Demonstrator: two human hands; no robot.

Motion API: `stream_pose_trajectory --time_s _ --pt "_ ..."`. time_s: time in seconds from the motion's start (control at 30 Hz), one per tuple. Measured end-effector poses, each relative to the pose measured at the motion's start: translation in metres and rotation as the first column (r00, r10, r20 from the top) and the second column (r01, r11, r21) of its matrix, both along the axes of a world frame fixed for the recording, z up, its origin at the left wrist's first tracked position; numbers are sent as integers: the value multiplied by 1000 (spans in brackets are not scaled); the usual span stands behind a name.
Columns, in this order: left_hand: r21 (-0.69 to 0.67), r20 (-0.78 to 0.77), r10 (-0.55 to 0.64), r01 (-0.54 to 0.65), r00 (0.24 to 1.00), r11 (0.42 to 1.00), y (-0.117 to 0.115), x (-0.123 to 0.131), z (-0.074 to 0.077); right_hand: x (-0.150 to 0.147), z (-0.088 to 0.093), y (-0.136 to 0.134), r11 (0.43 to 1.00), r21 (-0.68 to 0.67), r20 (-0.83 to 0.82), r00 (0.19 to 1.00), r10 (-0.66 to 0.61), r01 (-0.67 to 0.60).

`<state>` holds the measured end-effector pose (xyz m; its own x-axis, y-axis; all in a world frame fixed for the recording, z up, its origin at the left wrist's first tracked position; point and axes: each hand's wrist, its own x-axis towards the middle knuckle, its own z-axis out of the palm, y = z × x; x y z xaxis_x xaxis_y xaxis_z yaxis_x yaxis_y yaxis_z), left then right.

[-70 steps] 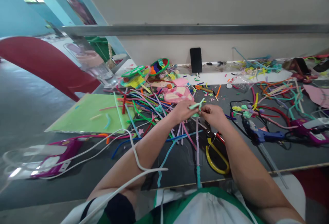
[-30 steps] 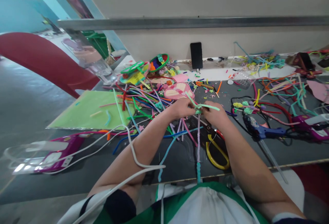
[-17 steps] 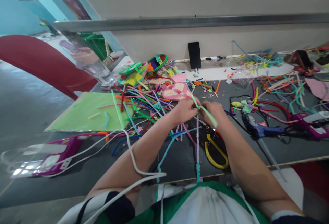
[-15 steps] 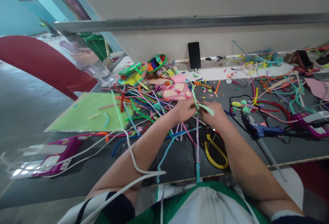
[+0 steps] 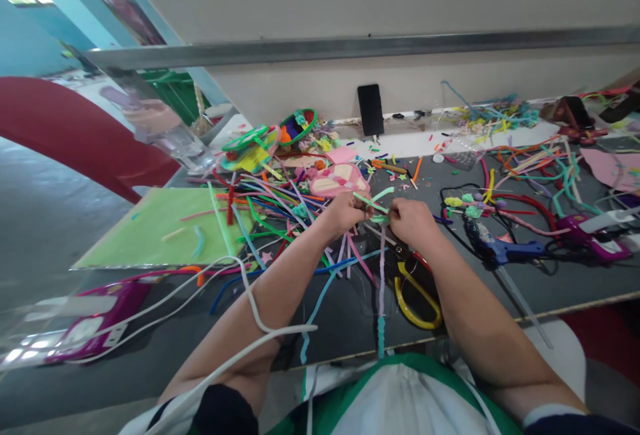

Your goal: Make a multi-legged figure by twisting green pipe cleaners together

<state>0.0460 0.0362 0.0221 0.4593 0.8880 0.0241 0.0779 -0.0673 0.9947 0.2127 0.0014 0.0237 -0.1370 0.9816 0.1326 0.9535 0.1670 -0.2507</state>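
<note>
Light green pipe cleaners cross each other between my two hands above the middle of the table. My left hand pinches them from the left. From the right, the fingers of my right hand are closed on the same pipe cleaners. Below them a lilac pipe cleaner with a twisted blue end hangs or lies toward the table's front edge; its upper end meets the green ones. Scissors with yellow handles lie under my right wrist, their blades partly hidden.
Loose pipe cleaners heap up left of my hands, beside a green sheet. A phone leans on the back wall. At right lies a blue glue gun. A white cord crosses my left forearm. A water bottle stands at back left.
The light green strips have shifted from a loop with a blurred end pointing right to a flatter crossed shape between my fingers. My hands stay close together; the whole view has shifted slightly.
</note>
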Motion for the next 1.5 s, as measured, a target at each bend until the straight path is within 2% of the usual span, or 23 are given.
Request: stream_pose_trajectory --time_s 0.07,0.17,0.3,0.37,0.43,0.53,0.57,0.6,0.67,0.73,0.77,0.83,0.9,0.97,1.1,1.2,1.27,1.4,1.5 --pt "-20 46 32 -31 998 999 1 -2 1 2 -2 1 1000 6 -7 1000 -7 7" --pt "-50 219 143 -135 965 990 9 -12 4 7 -4 5 999 25 -30 998 -47 48" --pt "-274 465 382 -280 799 920 25 -36 10 13 -5 8 994 36 -125 987 -102 107" --pt "-364 522 403 -232 751 902 28 -44 11 14 -4 9 988 67 -198 973 -120 136" --pt "-380 555 337 -129 760 916 27 -44 10 16 -2 8 980 117 -268 955 -125 161" --pt "-364 511 198 2 837 931 20 -35 9 19 2 6 961 194 -330 936 -123 194" --pt "-352 476 168 12 864 936 18 -32 10 19 3 6 953 214 -339 932 -131 212" --pt "-322 438 165 -17 884 946 16 -30 13 20 4 6 946 226 -345 928 -144 231" --pt "-180 368 245 -190 897 965 10 -26 23 21 5 6 937 230 -353 919 -174 265" --pt "30 298 348 -373 889 927 0 -22 35 21 6 6 936 215 -358 914 -191 280" --pt "112 234 353 -385 906 916 -6 -19 40 21 6 6 936 209 -362 912 -194 282" --pt "185 -5 262 -256 965 949 -21 -8 45 21 7 6 937 203 -370 909 -194 283" --pt "221 -208 188 -141 960 965 -32 7 43 20 8 4 936 207 -385 903 -189 284" --pt "249 -240 242 -182 940 951 -35 22 36 18 9 2 931 233 -402 900 -172 282" --pt "126 -158 233 -215 959 969 -26 40 23 13 11 -3 925 296 -427 899 -96 239" --pt "2 -36 291 -291 956 957 -22 43 18 10 11 -5 923 322 -459 887 -44 213" --pt "-115 17 301 -298 953 948 -23 42 18 10 9 -5 921 328 -498 867 -21 210" --pt "-248 95 320 -289 943 925 -27 41 18 11 4 -2 931 308 -603 797 33 195" --pt "-288 145 343 -292 928 912 -29 39 18 9 2 -1 952 245 -718 694 49 186"
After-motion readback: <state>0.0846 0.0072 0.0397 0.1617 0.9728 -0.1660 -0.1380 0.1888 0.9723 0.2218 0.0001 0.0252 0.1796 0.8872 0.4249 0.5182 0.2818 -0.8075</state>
